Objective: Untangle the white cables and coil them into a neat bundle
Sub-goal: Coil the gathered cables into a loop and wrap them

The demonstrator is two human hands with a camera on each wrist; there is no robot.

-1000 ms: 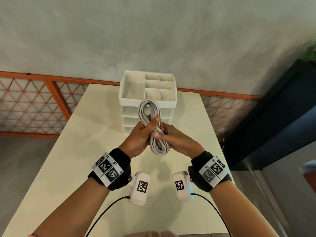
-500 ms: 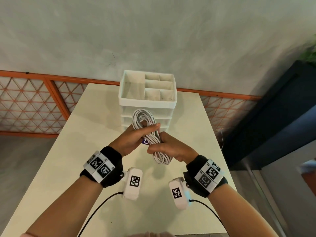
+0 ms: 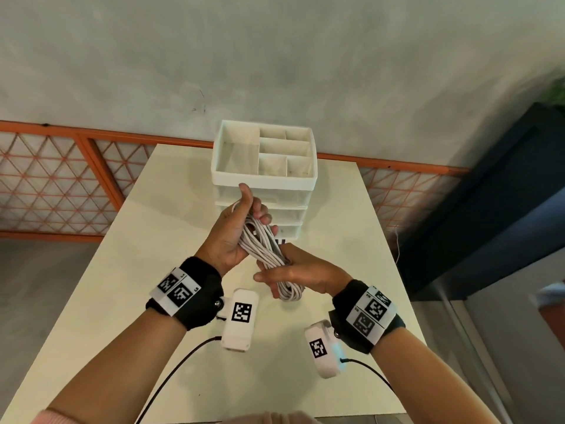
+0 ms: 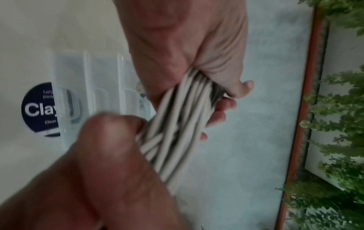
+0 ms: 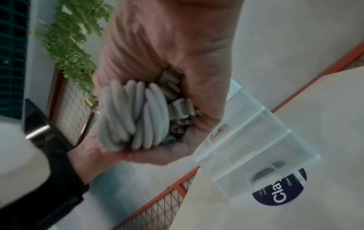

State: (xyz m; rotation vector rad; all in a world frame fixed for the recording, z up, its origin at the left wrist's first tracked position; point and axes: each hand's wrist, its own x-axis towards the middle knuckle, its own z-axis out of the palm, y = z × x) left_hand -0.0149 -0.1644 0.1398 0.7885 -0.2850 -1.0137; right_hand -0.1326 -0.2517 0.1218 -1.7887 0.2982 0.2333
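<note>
Cables (image 3: pixel 263 244): coiled white bundle, between both hands
Left hand (image 3: pixel 234 232): fingers curled around upper end
Right hand (image 3: pixel 301 275): gripping lower end

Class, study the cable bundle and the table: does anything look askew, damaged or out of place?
Nothing is damaged or spilled. The white cable bundle looks slightly untidy: its strands cross and twist between the left hand and right hand rather than lying parallel. The drawer organizer stands upright on the table.
</note>
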